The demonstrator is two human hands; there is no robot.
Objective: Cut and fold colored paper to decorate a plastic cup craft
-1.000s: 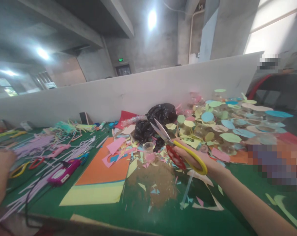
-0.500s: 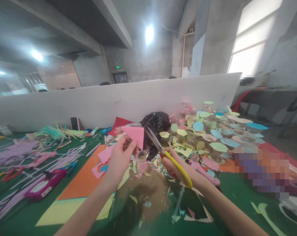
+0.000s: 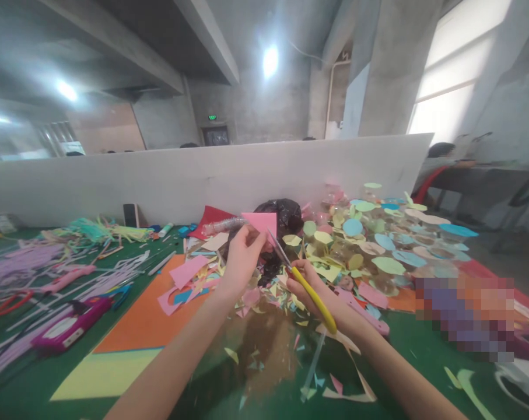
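Note:
My left hand (image 3: 242,259) is raised over the table and pinches a pink paper piece (image 3: 261,222) by its lower edge. My right hand (image 3: 310,290) grips yellow-handled scissors (image 3: 300,275), whose blades point up and left and meet the paper's lower right corner. Below both hands lie coloured paper scraps (image 3: 264,291) on the green table (image 3: 286,385).
Orange and yellow sheets (image 3: 142,326) lie at the front left, beside a magenta tool (image 3: 67,326) and purple strips. A black bag (image 3: 281,219) sits behind the hands. Clear jars capped with paper circles (image 3: 378,245) crowd the right. A white partition (image 3: 159,181) runs along the back.
My left hand came in from the far left, took up the pink paper and lifted it. The scissors moved left to meet the paper. The view shifted right.

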